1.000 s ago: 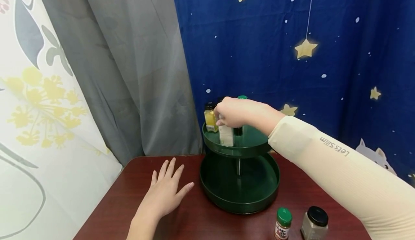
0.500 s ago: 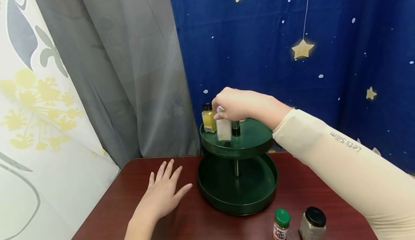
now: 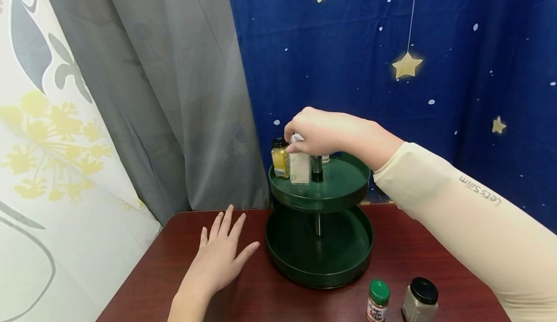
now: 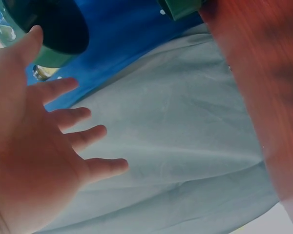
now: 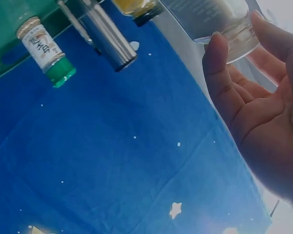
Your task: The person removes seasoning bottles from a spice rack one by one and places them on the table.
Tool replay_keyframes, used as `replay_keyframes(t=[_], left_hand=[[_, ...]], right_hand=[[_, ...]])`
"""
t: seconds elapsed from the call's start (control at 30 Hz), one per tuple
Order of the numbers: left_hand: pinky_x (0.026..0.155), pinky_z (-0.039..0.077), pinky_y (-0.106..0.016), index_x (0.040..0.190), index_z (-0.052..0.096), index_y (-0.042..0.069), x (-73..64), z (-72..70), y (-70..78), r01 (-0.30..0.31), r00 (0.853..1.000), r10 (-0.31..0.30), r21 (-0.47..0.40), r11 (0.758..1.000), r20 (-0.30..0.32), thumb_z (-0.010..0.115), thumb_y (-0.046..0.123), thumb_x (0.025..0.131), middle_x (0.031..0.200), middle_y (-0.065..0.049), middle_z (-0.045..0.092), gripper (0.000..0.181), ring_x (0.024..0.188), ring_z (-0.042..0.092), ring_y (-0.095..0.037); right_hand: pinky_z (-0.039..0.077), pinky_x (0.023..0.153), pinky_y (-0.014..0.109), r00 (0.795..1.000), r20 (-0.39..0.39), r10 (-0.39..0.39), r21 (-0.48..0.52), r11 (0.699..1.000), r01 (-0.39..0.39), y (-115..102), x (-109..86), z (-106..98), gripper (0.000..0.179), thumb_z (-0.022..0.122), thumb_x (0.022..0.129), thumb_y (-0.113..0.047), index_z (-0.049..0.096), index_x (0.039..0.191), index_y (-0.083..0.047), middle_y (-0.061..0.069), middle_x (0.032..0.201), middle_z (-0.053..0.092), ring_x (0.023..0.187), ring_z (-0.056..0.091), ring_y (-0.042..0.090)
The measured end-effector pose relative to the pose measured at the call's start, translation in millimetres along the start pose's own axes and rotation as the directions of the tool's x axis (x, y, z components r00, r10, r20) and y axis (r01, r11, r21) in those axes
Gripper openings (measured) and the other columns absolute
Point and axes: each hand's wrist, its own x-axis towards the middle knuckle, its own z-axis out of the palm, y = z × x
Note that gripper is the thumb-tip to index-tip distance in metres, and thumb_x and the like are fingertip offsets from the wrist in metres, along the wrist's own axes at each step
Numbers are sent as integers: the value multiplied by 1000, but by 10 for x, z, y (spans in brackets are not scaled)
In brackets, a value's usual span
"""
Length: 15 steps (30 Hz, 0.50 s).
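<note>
One of the person's hands, the right hand (image 3: 319, 129), grips the top of a clear, whitish pale container (image 3: 300, 168), with thumb and fingers closed about its upper end. Its partner, the left hand (image 3: 217, 256), lies free at the lower centre-left of the head view, holding nothing, its fingers straight and spread above the bench (image 3: 161, 276); whether it touches the surface cannot be told.

Over the last second the right hand has climbed in the frame and drawn the pale container along, so that its base now shows higher against the upper tier (image 3: 344, 179) of the green two-tier stand (image 3: 321, 279). The left hand has hardly shifted. That change suggests the container is being moved under control and the handling is unfinished, since the grip has not been let go; whether the base is lifted or touches the tier is not clear.

The container stands nearly upright at the centre of the head view, between a yellow-filled jar (image 3: 280, 160) on its left and a dark-based bottle (image 3: 317, 169) on its right. A white-labelled bottle (image 5: 41, 44) shows at upper left in the right wrist view. At lower right of the head view, a green-lidded shaker (image 3: 377, 300) and a black-lidded jar (image 3: 420, 300) stay on the bench.
</note>
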Motion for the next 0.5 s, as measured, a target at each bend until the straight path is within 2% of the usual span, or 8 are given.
replay_keyframes(t=[0.17,0.37,0.5], left_hand=[[126,14,-79,170,31,19,4,-14,12,-10,999,10,2,1000,-44,47,69,106,181,-13,12,83,167,13,-43],[127,13,-78,170,30,19,-8,-34,28,-12,998,11,-7,1000,-57,39,74,106,181,-12,12,85,167,13,-43],[127,13,-78,170,31,18,-10,-50,29,-22,998,21,-12,1000,-66,36,74,106,181,-12,13,85,167,14,-43]], right_hand=[[60,93,43,999,-31,-8,5,1000,8,-48,-94,-69,29,68,106,-28,75,125,-7,9,115,77,101,68,25],[60,96,44,998,-56,-31,-2,1000,31,-151,-223,-170,29,68,106,-29,75,126,-8,10,119,75,107,67,25],[60,95,42,995,-60,-77,-4,997,76,-250,-313,-192,27,69,105,-29,77,122,-10,7,118,75,108,66,24]])
